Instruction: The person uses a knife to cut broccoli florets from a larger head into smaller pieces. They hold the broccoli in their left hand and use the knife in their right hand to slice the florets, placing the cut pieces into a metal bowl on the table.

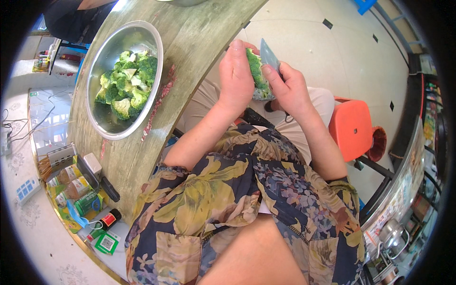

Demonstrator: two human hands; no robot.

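Note:
My left hand (236, 71) grips a head of broccoli (255, 67) over my lap, beside the table's edge. In my right hand (290, 83) is a knife (269, 55), its blade pointing up and lying close against the cut side of the broccoli. The knife's handle is mostly hidden by my fingers. On the table to the left, a steel bowl (93, 117) holds cut broccoli florets (124, 87) with pale stem pieces among them.
The wooden table (192, 39) runs along my left side. Bottles (76, 187), a dark-capped bottle (108, 219) and a blue mask (76, 213) are at its near end. An orange plastic stool (351, 130) stands right, beside a red bin (377, 144). Part of another person shows at upper left.

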